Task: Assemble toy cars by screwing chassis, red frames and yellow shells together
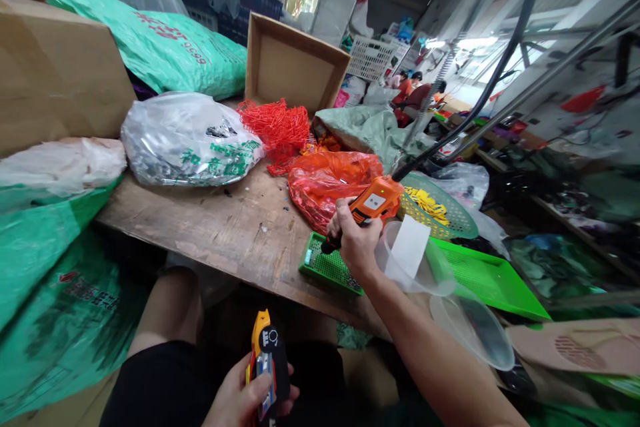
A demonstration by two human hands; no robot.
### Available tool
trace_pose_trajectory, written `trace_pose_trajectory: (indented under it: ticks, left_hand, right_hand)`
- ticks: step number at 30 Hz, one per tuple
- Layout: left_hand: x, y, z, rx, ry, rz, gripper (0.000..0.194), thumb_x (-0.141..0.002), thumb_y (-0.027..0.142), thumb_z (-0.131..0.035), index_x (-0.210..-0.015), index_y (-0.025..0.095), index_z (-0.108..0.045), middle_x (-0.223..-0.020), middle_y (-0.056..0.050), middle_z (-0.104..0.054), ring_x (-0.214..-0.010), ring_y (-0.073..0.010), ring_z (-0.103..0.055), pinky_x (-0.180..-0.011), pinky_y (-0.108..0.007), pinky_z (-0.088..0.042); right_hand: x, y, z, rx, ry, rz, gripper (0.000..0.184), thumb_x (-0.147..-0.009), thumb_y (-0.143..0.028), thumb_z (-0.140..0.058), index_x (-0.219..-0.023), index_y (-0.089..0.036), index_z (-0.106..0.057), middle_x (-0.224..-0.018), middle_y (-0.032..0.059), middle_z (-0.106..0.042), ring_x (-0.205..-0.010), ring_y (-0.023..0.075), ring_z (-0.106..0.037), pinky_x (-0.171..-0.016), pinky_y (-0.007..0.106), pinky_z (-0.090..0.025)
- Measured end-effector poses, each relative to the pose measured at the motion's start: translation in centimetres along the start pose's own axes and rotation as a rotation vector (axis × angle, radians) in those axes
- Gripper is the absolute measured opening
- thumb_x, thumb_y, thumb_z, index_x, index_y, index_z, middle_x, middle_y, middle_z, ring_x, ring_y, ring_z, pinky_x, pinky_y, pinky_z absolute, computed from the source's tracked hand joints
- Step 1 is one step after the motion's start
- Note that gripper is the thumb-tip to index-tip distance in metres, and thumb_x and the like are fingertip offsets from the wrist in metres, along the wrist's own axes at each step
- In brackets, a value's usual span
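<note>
Low in front of my lap, my left hand (245,395) is closed around a small yellow, black and blue plastic piece (270,363); its exact kind is unclear. My right hand (357,240) grips an orange electric screwdriver (376,200) with a black cord at its upper end. The tool's dark front end points down and left, over a small green perforated basket (313,270) at the table's front edge. Tiny dark bits lie in this basket, and a pale blue piece sits near its left end.
On the wooden table (200,220) are a white plastic bag (185,140), red netting (277,125) and a red plastic bag (315,197). A clear tub (440,273), a green tray (490,280) and a colander (457,217) with yellow pieces stand right. Several people sit far back.
</note>
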State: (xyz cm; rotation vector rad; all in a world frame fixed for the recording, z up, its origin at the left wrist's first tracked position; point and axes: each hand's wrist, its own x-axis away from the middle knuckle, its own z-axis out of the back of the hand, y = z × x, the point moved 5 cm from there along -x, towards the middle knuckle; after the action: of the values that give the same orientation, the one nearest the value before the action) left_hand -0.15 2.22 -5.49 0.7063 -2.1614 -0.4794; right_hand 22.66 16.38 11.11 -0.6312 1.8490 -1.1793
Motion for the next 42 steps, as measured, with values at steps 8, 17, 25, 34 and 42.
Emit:
trace_pose_trajectory:
  ticks: [8,17,25,34,42]
  left_hand:
    - [0.6,0.6,-0.7,0.020,0.015,-0.025,0.055,-0.058,0.055,-0.092,-0.091,0.013,-0.079,-0.093,-0.014,-0.079,-0.080,-0.0292,-0.075,-0.071,-0.037,-0.059]
    - [1.1,0.9,-1.6,0.044,-0.020,0.004,0.050,-0.070,0.051,-0.086,-0.099,0.012,-0.075,-0.098,-0.015,-0.077,-0.086,-0.0274,-0.075,-0.076,-0.036,-0.059]
    - [0.5,0.5,-2.4,0.037,-0.091,-0.002,0.047,-0.074,0.049,-0.083,-0.099,0.013,-0.068,-0.095,-0.013,-0.077,-0.082,-0.0234,-0.075,-0.071,-0.031,-0.058]
    - [0.5,1.1,-3.3,0.014,-0.053,-0.021,0.055,-0.067,0.051,-0.086,-0.098,0.011,-0.067,-0.085,-0.010,-0.075,-0.076,-0.0222,-0.073,-0.068,-0.031,-0.057]
    - [0.6,0.9,-3.5,0.015,-0.035,-0.010,0.051,-0.067,0.048,-0.086,-0.098,0.012,-0.067,-0.082,-0.009,-0.075,-0.073,-0.0230,-0.072,-0.065,-0.031,-0.056]
  right_hand:
    - [-0.1,-1.8,0.0,-0.026,0.016,0.045,0.031,-0.083,-0.040,-0.079,-0.087,-0.022,-0.055,-0.050,-0.0119,-0.046,-0.038,0.0065,-0.042,-0.038,0.020,-0.039]
    - [2.1,-6.0,-1.0,-0.033,-0.004,0.040,0.032,-0.081,-0.035,-0.083,-0.085,-0.023,-0.053,-0.047,-0.0133,-0.042,-0.037,0.0060,-0.037,-0.041,0.022,-0.037]
    - [8.2,-9.2,-3.2,-0.009,-0.185,-0.069,0.025,-0.085,-0.039,-0.077,-0.088,-0.025,-0.057,-0.051,-0.0126,-0.041,-0.039,0.0071,-0.036,-0.044,0.024,-0.041]
    - [12.5,-7.2,-3.8,-0.043,-0.286,-0.148,0.012,-0.097,-0.031,-0.066,-0.093,-0.026,-0.055,-0.055,-0.0116,-0.040,-0.041,0.0076,-0.040,-0.048,0.025,-0.043]
    - [13.2,-6.2,-4.2,-0.068,-0.314,-0.184,0.011,-0.096,-0.027,-0.066,-0.091,-0.027,-0.057,-0.054,-0.0110,-0.044,-0.042,0.0079,-0.043,-0.046,0.023,-0.045]
